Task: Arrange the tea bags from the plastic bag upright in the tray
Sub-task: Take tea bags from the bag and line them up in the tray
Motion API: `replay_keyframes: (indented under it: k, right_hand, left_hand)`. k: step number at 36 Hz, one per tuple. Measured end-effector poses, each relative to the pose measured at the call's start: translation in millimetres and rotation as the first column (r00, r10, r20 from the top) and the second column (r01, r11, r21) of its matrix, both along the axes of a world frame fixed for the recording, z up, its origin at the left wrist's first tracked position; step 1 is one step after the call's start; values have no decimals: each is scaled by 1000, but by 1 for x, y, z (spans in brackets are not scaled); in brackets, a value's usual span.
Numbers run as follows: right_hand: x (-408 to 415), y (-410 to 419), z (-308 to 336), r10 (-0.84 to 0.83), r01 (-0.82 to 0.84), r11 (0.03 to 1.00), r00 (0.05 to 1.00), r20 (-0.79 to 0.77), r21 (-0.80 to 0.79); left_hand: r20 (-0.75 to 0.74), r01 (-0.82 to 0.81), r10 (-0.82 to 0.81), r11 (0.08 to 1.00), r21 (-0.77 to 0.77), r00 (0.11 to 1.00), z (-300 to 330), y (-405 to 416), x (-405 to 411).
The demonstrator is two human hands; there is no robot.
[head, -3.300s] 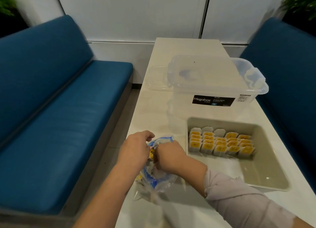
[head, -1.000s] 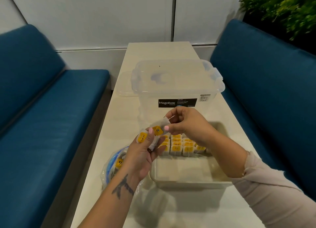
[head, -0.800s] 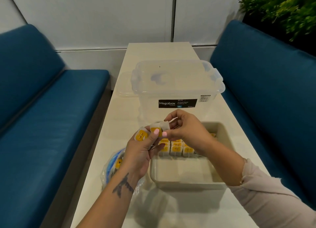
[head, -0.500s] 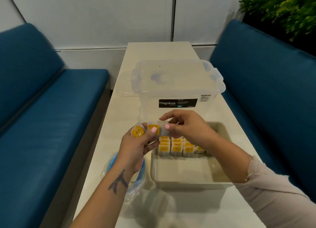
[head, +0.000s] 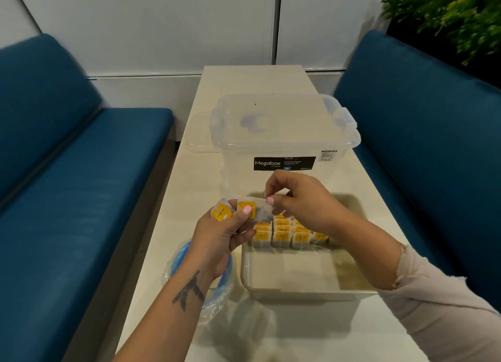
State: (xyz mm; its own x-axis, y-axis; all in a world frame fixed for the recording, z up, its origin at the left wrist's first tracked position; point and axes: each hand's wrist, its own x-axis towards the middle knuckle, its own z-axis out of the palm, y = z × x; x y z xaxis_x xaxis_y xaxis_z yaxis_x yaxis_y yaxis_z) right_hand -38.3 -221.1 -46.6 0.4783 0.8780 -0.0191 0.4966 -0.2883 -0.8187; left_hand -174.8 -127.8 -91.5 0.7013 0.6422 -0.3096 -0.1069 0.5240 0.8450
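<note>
Two tea bags with yellow tags sit above the tray's left rim, gripped in the left hand; the right hand pinches the nearer bag's far edge. Rows of tea bags stand upright at the far end of the tray, its near half bare. The plastic bag lies just left of the tray, near the table edge. A clear storage box stands behind.

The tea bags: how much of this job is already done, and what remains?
Done: rows of tea bags stand upright at the tray's far end. In hand: left hand holds two bags, right hand pinches one. Left: these, and whatever the plastic bag hides.
</note>
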Motion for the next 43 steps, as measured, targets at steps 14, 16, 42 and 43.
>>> replay_keyframes:
  k: [14,16,42,43]
  right_hand:
    - [-4,6,-4,-15,16,999,999,51,-31]
    - [-5,7,-4,-39,39,999,999,-26,0]
    - [-14,5,-12,-155,138,979,982,109,148]
    - [-14,5,-13,-172,162,975,983,58,151]
  left_hand:
    - [-25,3,-1,995,105,1000,7,0,2]
    - [-25,17,-14,996,92,1000,7,0,2]
    - [66,-50,58,993,-111,996,7,-4,9]
    - [69,-54,62,993,-109,996,7,-3,9]
